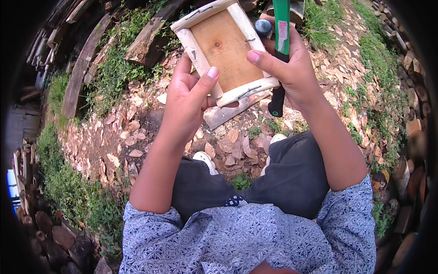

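Observation:
A small shallow wooden box [223, 48] is tilted up between my hands, its brown board bottom framed by pale strips. Dark bent nails [248, 91] lie along several of the strips. My left hand [185, 96] grips the box's left side, thumb over the lower left corner and fingers behind it. My right hand [296, 71] closes on the right side, with the thumb on the right strip. That same hand also holds a hammer [282, 27] with a green shaft and black grip, upright beside the box. A round metal face [263, 27] shows by the box's upper right.
Under the box a flat piece of wood [232, 112] lies on ground strewn with dry leaves [232, 148]. Weathered planks [86, 68] and a thick beam [148, 43] lie at the far left among green plants. Stacked logs [413, 169] line the right rim.

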A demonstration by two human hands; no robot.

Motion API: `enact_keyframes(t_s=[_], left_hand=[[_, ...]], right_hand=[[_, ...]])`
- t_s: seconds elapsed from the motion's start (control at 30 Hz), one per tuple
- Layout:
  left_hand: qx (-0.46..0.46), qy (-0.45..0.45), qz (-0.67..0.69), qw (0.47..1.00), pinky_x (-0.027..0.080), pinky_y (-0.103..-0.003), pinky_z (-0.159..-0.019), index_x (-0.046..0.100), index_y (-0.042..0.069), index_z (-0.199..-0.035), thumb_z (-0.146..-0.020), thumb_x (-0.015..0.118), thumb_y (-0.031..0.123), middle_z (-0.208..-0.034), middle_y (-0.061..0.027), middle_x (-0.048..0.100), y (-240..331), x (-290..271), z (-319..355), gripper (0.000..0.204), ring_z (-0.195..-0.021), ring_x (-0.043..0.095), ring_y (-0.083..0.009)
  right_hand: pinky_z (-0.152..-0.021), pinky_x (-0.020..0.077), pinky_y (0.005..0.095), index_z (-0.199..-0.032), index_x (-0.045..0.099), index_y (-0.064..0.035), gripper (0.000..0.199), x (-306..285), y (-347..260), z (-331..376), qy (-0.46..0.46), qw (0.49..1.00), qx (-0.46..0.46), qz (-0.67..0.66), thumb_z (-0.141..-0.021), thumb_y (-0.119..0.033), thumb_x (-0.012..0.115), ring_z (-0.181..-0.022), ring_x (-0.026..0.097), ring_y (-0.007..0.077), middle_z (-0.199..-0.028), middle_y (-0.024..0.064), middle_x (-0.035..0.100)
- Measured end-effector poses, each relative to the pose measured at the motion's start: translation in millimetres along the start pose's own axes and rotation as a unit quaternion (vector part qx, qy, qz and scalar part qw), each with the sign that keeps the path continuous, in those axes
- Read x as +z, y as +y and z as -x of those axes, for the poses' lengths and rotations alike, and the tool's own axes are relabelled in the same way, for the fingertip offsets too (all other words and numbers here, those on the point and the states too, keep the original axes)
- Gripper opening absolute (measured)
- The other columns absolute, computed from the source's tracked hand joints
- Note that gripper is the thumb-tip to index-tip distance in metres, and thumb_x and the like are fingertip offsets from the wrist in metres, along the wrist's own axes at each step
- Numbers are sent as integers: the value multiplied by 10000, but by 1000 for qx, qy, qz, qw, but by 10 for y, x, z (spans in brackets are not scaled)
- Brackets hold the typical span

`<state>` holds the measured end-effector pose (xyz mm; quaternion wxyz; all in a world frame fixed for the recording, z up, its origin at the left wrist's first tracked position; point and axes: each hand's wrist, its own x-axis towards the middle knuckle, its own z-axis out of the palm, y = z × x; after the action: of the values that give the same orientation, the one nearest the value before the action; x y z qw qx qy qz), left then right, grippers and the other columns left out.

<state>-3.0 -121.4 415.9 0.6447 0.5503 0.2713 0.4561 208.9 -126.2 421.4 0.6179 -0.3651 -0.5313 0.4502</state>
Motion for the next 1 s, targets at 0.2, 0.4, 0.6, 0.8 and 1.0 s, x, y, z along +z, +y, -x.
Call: enact_keyframes(t_s=[0.2, 0.4, 0.6, 0.8, 1.0], left_hand=[[40, 67, 19, 997, 664, -307, -671, 394, -12, -1383, -1020, 570, 212, -1156, -179, 664, 189, 37, -78, 462, -934, 743, -232], [60, 129, 23, 990, 650, -483, -846, 260, 76, -1439, -1079, 461, 255, -1361, -184, 533, 161, -75, -45, 450, -1146, 670, -313], [18, 143, 99, 985, 613, -508, -948, 325, 78, -1443, -1091, 420, 276, -1352, -162, 565, 79, -206, -86, 415, -1204, 638, -297], [-12, 145, 163, 976, 615, -452, -881, 329, 130, -1415, -1093, 418, 303, -1322, -115, 572, 27, -397, -124, 376, -1156, 651, -267], [-21, 174, 181, 968, 561, -475, -955, 480, 61, -1390, -1087, 458, 356, -1309, -128, 620, -29, -517, -37, 424, -1152, 636, -256]], right_hand=[[-444, 391, 165, -1344, 486, -69, 658, -131, 59, -135, 34, 996, 5, 85, -877, -397, 814, -759, 672, 68, -1032, 87, 708], [-466, 406, 188, -1204, 604, -59, 538, -174, 132, -206, 91, 985, 16, 148, -831, -354, 855, -530, 508, 19, -862, 14, 701], [-441, 373, 170, -1132, 604, -53, 427, -205, 223, -238, 135, 983, 60, 114, -873, -315, 820, -563, 546, 21, -709, -26, 587], [-445, 359, 178, -1092, 605, -36, 508, -190, 191, -213, 97, 989, 81, 83, -850, -423, 829, -494, 437, 4, -667, -59, 521], [-436, 373, 170, -1085, 606, -29, 515, 17, 41, -45, 123, 986, 86, 76, -841, -418, 839, -504, 472, 4, -740, -39, 565]])
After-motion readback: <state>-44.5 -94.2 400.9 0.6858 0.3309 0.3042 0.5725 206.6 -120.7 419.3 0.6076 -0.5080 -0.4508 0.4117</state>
